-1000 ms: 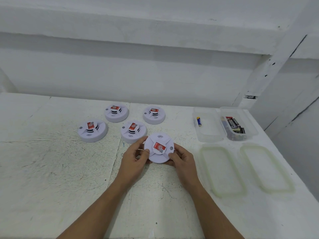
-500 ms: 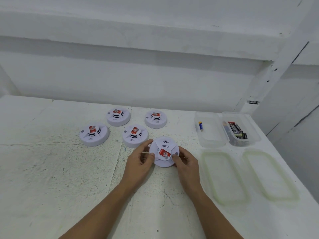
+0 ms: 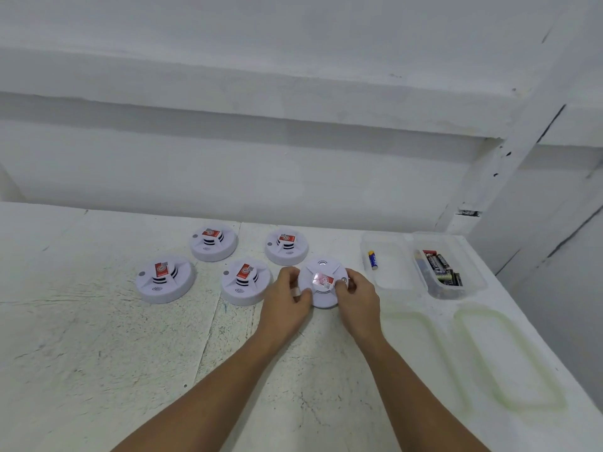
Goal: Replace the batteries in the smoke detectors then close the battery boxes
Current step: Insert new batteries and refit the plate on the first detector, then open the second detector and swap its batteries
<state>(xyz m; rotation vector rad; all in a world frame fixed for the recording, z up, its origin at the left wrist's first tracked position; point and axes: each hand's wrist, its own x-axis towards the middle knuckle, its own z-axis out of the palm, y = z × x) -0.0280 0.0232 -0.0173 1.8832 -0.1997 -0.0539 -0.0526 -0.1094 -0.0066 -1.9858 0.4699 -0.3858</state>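
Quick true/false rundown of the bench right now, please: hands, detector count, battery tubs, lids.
1. The left hand and right hand both grip one smoke detector. True.
2. There are six detectors here. False: five, the held one plus four others to its left.
3. The left tub holds a single battery. True.
4. Both tubs are lidded. False: the left tub and the right tub are open; two lids lie on the table in front of them.
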